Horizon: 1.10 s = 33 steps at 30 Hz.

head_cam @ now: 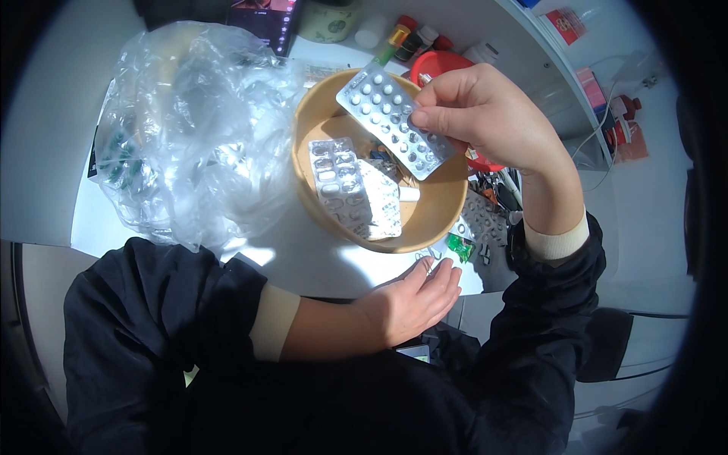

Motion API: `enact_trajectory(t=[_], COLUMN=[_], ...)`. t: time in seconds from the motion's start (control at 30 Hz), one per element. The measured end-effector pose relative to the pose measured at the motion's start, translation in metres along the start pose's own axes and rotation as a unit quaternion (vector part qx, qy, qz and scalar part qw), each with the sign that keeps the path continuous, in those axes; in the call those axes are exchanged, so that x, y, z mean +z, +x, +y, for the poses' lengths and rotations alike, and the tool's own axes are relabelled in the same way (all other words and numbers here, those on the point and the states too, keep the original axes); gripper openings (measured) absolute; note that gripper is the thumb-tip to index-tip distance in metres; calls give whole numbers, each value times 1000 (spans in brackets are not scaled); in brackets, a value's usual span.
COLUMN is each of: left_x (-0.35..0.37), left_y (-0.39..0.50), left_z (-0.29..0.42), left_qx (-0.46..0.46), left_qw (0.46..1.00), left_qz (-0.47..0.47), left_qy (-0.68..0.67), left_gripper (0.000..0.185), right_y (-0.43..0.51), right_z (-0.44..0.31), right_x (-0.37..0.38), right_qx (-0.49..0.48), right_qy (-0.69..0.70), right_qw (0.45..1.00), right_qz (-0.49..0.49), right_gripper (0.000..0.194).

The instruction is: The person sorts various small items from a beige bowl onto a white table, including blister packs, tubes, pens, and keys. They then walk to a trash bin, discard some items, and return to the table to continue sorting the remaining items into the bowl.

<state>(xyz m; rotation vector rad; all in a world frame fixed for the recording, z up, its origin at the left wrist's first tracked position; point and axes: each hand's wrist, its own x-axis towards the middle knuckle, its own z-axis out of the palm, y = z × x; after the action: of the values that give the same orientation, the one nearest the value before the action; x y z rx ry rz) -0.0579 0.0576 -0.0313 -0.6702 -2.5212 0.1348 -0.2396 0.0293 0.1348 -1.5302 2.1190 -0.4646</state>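
Note:
My right hand (483, 116) pinches a foil blister pack (392, 119) between thumb and fingers over the round bowl (301, 187). White round pills fill the pack's upper left part; the pockets nearer my hand look burst. Inside the tan bowl lie a second blister pack (338, 182) with larger pockets, a foil pack lying printed side up (382, 199), and a small white cylinder (409, 194). My left hand (418, 298) rests at the table's front edge, fingers stretched and slightly apart. Its fingertips are beside wire paper clips (422, 257); whether they touch is unclear.
A crumpled clear plastic bag (199, 142) covers the table's left side. Right of the bowl are a red container (438, 61), loose blister packs (489, 219) and a green wrapper (459, 247). Several bottles (409, 42) and a lit screen (264, 25) stand behind.

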Motion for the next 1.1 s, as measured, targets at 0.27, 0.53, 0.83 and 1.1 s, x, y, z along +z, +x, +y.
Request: enact_trajectory(t=[0.27,0.53,0.83,1.1], left_x=[8,1,-9,-16], left_y=[1,1,3,2], left_z=[5,-2,-6,-7], left_qx=[-14,-20,-36,-37], left_qw=[1000,997,997,998], left_qz=[22,70,71,57], left_qy=[-14,18,8,16], left_gripper=[53,47,45,44], right_y=[-18,-52,-68,-75], right_z=[18,23,23,23], right_x=[11,34,39,37], right_qx=[-390,-528,-503,-485], right_qy=[-173,-337,-407,-418], right_qw=[876,685,649,642], right_qz=[224,372,401,422], right_gripper=[17,29,29,30])
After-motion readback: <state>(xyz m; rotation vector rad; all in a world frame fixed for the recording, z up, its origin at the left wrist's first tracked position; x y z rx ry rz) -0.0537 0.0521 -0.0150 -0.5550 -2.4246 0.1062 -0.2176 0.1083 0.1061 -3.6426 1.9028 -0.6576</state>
